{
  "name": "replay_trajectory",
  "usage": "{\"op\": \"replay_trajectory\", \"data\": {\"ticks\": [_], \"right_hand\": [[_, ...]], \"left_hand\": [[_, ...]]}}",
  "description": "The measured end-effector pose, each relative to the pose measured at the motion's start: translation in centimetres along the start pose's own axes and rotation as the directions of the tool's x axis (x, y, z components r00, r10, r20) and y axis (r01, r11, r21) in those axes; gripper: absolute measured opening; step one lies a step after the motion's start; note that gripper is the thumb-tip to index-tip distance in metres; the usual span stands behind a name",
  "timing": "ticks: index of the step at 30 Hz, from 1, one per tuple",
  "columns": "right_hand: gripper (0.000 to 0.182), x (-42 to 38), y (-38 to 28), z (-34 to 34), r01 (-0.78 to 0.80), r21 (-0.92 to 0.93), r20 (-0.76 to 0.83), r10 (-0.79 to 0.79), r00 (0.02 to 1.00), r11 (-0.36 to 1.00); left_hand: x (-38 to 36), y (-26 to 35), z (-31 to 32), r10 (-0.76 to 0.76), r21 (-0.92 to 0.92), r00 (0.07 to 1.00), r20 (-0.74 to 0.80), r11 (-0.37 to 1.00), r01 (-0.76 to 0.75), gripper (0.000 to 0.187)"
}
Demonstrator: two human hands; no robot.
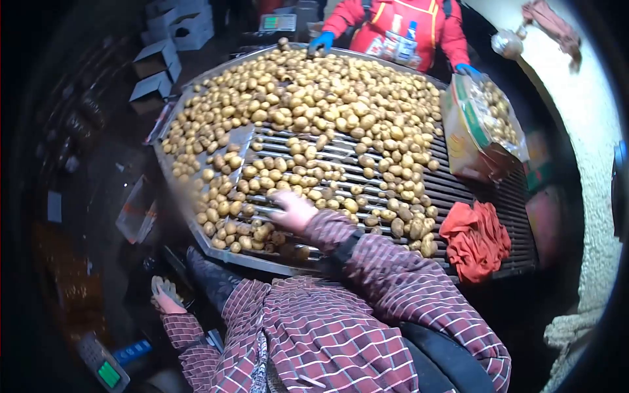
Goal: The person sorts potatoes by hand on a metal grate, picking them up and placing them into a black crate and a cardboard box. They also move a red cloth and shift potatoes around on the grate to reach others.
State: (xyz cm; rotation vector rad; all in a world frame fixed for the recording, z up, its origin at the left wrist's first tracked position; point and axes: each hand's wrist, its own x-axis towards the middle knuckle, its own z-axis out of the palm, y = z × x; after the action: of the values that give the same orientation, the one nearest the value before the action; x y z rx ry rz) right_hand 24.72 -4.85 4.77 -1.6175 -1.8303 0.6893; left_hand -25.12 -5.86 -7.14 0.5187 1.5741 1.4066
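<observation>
Many small potatoes (301,98) cover a slatted metal sorting table (485,196). My right hand (293,211) is over the near middle of the slats, fingers apart, beside several potatoes, with none visibly gripped. Low at the left, off the table, is my left hand (168,296); its fingers are blurred against pale lumps, so I cannot tell whether it holds anything. Bare slats show around my right hand. A clear plastic piece (241,147) lies among the potatoes on the left.
Across the table a person in a red apron (403,26) wears blue gloves, one hand by an open bag of potatoes (468,131). A crumpled red cloth (475,239) lies at the right. Cardboard boxes (154,62) stand back left; a scale (105,367) is lower left.
</observation>
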Motion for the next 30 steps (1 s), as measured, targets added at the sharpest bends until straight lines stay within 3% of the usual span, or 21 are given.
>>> {"op": "replay_trajectory", "data": {"ticks": [1,2,4,6,7,8,9,10,11,12,13,14,15,16,17,20,22,24,26,27,30], "right_hand": [[0.044,-0.9,3.8,-2.8,-0.202,-0.115,0.04,0.208,0.977,0.973],[0.046,-3.5,5.4,-5.7,-0.339,-0.205,-0.187,0.304,0.934,0.918],[0.053,-7.8,8.7,-9.3,-0.573,-0.368,-0.519,0.349,0.78,0.733],[0.062,-10.5,11.8,-8.4,-0.704,-0.313,-0.443,0.557,0.702,0.638],[0.069,-10.6,10.6,-7.4,-0.615,-0.314,-0.267,0.554,0.789,0.724],[0.071,-11.1,9.2,-6.7,-0.56,-0.404,-0.146,0.553,0.82,0.724],[0.07,-10.6,5.6,-7.1,-0.596,-0.277,-0.044,0.609,0.792,0.754],[0.066,-10.5,7.0,-5.7,-0.362,-0.298,-0.009,0.376,0.926,0.883],[0.063,-10.7,8.6,-5.2,-0.402,-0.161,0.019,0.41,0.912,0.901],[0.059,-9.7,7.5,-6.7,-0.433,-0.024,0.05,0.434,0.9,0.901],[0.057,-8.5,6.8,-8.9,-0.545,-0.156,-0.099,0.536,0.839,0.824],[0.052,-8.0,9.4,-10.1,-0.519,-0.135,-0.335,0.454,0.826,0.844],[0.048,-7.6,13.1,-11.2,-0.522,-0.297,-0.546,0.306,0.78,0.8],[0.049,-6.4,12.9,-14.4,-0.68,-0.215,-0.546,0.491,0.679,0.701],[0.053,-5.4,13.1,-16.1,-0.764,-0.254,-0.583,0.536,0.611,0.594],[0.052,-2.9,15.1,-17.4,-0.763,-0.46,-0.378,0.678,0.631,0.454],[0.046,-2.2,18.1,-15.7,-0.614,-0.546,-0.338,0.521,0.784,0.57],[0.044,-2.2,17.5,-14.7,-0.523,-0.649,-0.297,0.449,0.843,0.552],[0.046,-2.5,17.6,-15.1,-0.635,-0.509,-0.35,0.534,0.769,0.581],[0.047,-3.1,19.2,-15.0,-0.61,-0.516,-0.377,0.48,0.792,0.602],[0.054,-3.2,19.7,-16.0,-0.555,-0.54,-0.234,0.52,0.821,0.633]], "left_hand": [[-1.5,0.9,3.4,0.048,0.047,0.996,0.076,0.998,-0.052,0.044],[-3.2,1.8,6.8,0.095,0.088,0.984,0.151,0.99,-0.109,0.044],[-6.3,3.4,13.1,0.128,0.115,0.94,0.317,0.978,-0.172,0.038],[-7.8,3.1,17.7,0.123,0.035,0.842,0.525,0.986,-0.165,0.034],[-8.9,3.0,19.9,0.089,0.071,0.82,0.566,0.985,-0.156,0.032],[-10.2,3.0,22.1,0.054,0.107,0.797,0.602,0.983,-0.148,0.031],[-11.6,3.2,24.0,0.029,0.116,0.743,0.668,0.983,-0.143,0.029],[-12.9,3.2,25.4,0.002,0.128,0.685,0.729,0.982,-0.139,0.028],[-13.5,2.2,26.6,-0.079,0.113,0.673,0.736,0.994,-0.006,0.029],[-14.0,1.6,27.3,-0.113,0.192,0.634,0.765,0.98,-0.057,0.03],[-14.9,1.5,27.6,-0.152,0.207,0.58,0.801,0.978,-0.029,0.03],[-15.6,1.4,27.8,-0.19,0.224,0.527,0.828,0.975,-0.001,0.03],[-15.8,1.3,27.7,-0.235,0.26,0.51,0.827,0.965,0.023,0.031],[-15.9,1.2,27.7,-0.281,0.297,0.495,0.822,0.954,0.047,0.031],[-16.0,1.7,27.8,-0.306,0.32,0.483,0.821,0.946,0.056,0.032],[-17.2,3.0,29.0,-0.334,0.323,0.51,0.793,0.94,0.114,0.033],[-17.5,2.8,29.8,-0.37,0.326,0.478,0.797,0.929,0.175,0.041],[-18.3,3.3,30.9,-0.438,0.379,0.419,0.795,0.899,0.22,0.053],[-19.1,3.6,31.7,-0.475,0.411,0.371,0.798,0.879,0.242,0.054],[-19.4,3.6,31.9,-0.479,0.4,0.34,0.81,0.874,0.277,0.054],[-19.8,3.9,32.6,-0.497,0.38,0.268,0.826,0.84,0.387,0.05]]}}
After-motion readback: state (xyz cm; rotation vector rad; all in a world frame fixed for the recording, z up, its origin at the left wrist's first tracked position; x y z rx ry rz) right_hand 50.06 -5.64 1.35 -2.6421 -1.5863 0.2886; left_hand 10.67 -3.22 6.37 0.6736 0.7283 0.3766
